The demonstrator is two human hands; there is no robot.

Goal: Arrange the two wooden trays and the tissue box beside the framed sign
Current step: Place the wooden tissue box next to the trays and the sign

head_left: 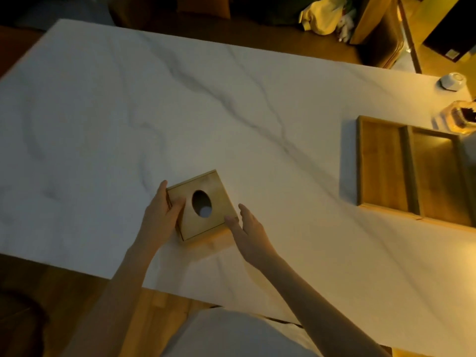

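Table: a white marble-look top [108, 104] with grey veins fills most of the view, lit warm from the right; wooden floor shows along its near edge.
Left hand: the left hand [161, 215] lies against the left side of the tissue box, fingers along the side wall and the thumb [179, 203] resting on the lid — a loose, part-open hold on that one side.
Tissue box: a square wooden tissue box [203, 204] sits flat on the table near the front edge, turned so a corner points toward the person.
Box contents: the lid has 1 oval opening [202, 203]; it is dark inside, with a small pale patch at the lower end that may be tissue — too dim to be sure.
Right hand: the right hand [248, 229] is open, fingers straight and spread, its thumb tip at the box's near right corner; whether the fingers touch the right wall cannot be told, and it grips nothing.
Wooden trays: 2 shallow rectangular wooden trays lie side by side, long edges touching, well apart from the box near the right edge; the left tray [381, 163] is lighter, the right tray [438, 176] is in shadow and partly cut off by the frame.
Tray contents: both trays show bare wood bottoms.
Far right: a small white faceted dish [452, 82] sits near the far right corner; a clear glass jar [461, 119] with dark contents stands just beyond the right tray.
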